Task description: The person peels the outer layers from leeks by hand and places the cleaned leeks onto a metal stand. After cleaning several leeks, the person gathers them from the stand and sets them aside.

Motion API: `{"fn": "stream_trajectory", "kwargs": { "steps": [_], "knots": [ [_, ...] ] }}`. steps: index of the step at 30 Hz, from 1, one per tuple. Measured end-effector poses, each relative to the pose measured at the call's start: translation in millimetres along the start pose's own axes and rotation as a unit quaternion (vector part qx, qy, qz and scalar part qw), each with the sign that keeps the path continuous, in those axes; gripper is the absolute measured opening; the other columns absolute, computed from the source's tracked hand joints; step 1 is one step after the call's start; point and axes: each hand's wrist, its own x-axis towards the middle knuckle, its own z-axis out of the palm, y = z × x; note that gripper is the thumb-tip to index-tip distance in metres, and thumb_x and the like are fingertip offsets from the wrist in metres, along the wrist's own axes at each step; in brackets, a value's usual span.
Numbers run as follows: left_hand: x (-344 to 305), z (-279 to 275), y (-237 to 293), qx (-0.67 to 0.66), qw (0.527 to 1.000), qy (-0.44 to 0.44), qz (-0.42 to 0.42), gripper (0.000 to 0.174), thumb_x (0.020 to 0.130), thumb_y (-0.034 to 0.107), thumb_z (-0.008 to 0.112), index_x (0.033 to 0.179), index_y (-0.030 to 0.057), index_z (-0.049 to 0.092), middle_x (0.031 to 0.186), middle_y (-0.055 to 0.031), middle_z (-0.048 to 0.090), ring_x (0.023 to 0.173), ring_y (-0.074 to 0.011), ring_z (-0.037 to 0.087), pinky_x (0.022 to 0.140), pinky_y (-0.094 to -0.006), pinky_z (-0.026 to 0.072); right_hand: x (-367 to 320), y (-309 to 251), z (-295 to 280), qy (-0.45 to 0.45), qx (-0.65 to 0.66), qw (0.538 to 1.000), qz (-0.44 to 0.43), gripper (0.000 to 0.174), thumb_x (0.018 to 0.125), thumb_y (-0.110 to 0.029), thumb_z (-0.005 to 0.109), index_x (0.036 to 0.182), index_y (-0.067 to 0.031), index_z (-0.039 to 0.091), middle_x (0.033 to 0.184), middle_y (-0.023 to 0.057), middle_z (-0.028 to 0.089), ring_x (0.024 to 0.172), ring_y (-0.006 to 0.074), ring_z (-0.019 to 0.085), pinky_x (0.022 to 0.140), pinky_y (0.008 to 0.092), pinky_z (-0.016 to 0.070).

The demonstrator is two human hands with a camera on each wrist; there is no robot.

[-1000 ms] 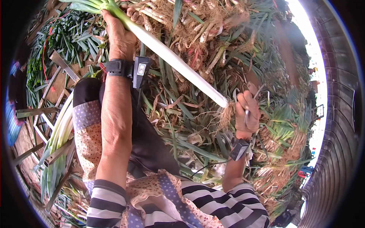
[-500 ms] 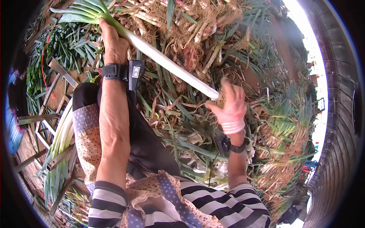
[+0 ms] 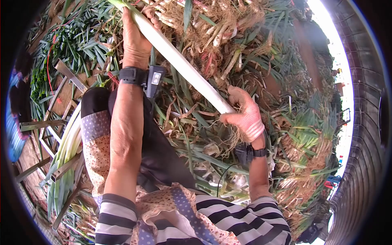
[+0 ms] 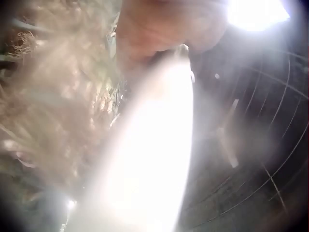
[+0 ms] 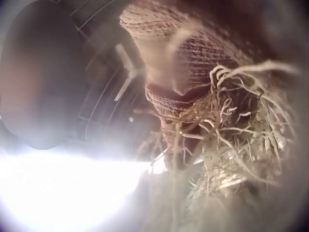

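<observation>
A long leek (image 3: pixel 185 71) with a thick white stem slants across the head view, its root end low on the right. Near its green top, my left hand (image 3: pixel 136 41) grips it, fingers curled round the stem. My right hand (image 3: pixel 247 114), in a pinkish knitted covering, holds the root end, thumb on the near side and fingers beyond. Stringy roots (image 3: pixel 236 134) hang below that thumb. Close up in the right wrist view, the tangled roots (image 5: pixel 227 125) lie against the knitted fabric (image 5: pixel 193 58). The left wrist view shows the overexposed stem (image 4: pixel 149 154) running up to fingers.
Rooty leeks (image 3: pixel 220 28) lie heaped ahead, with another pile (image 3: pixel 306 163) to the right. Loose leaves (image 3: pixel 196 118) cover the ground between. At left, peeled leeks (image 3: pixel 65 159) rest across a metal frame (image 3: pixel 43 124). A corrugated metal wall (image 3: pixel 369 102) curves along the right.
My right hand has turned over and now wraps the root end with thumb and fingers; earlier it held a thin metal piece there. The leek dipped left, then came back right with my left hand.
</observation>
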Motion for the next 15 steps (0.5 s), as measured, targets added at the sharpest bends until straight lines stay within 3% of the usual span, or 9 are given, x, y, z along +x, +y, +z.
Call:
{"fn": "stream_trajectory", "kwargs": {
  "steps": [1,2,9,15],
  "knots": [
    [-1,-3,-3,-0.048,0.998,-0.036,-0.001,0.047,0.095,0.048,0.036,0.1,0.002,0.048,0.075,-0.0062,0.046,0.062,-0.0173,0.044,0.052,-0.0301,0.0397,0,-1,3,-0.006,0.005,1.0,-0.003,0.083,0.049,-0.011,0.087,0.124,-0.0057,0.051,0.104,0.0076,0.062,0.095,0.0171,0.057,0.089,0.0308,0.0448],
    [0,-7,-3,-0.055,0.998,-0.014,-0.004,0.044,0.095,0.047,0.037,0.097,0.0036,0.047,0.071,-0.0049,0.04,0.06,-0.0158,0.039,0.051,-0.0291,0.0371,1,8,7,0.006,-0.038,0.999,-0.035,0.081,0.05,-0.009,0.085,0.123,-0.0065,0.051,0.102,0.007,0.06,0.092,0.0175,0.057,0.087,0.0311,0.0456],
    [0,-13,0,-0.03,0.999,0.034,-0.008,0.043,0.093,0.046,0.043,0.098,0.0042,0.048,0.069,-0.0045,0.039,0.059,-0.0147,0.037,0.05,-0.0278,0.0366,5,-3,14,0.019,-0.133,0.989,-0.067,0.074,0.05,-0.007,0.082,0.119,-0.0077,0.054,0.099,0.0066,0.056,0.087,0.0208,0.057,0.081,0.0325,0.0481],
    [-1,-10,-2,-0.016,0.999,0.047,0.003,0.043,0.094,0.047,0.042,0.097,0.0038,0.047,0.068,-0.0043,0.039,0.059,-0.0144,0.037,0.049,-0.0274,0.0362,3,-2,15,0.027,-0.137,0.988,-0.064,0.072,0.05,-0.009,0.083,0.116,-0.0079,0.055,0.1,0.0078,0.057,0.087,0.0219,0.058,0.078,0.0337,0.0499]
  ]
}}
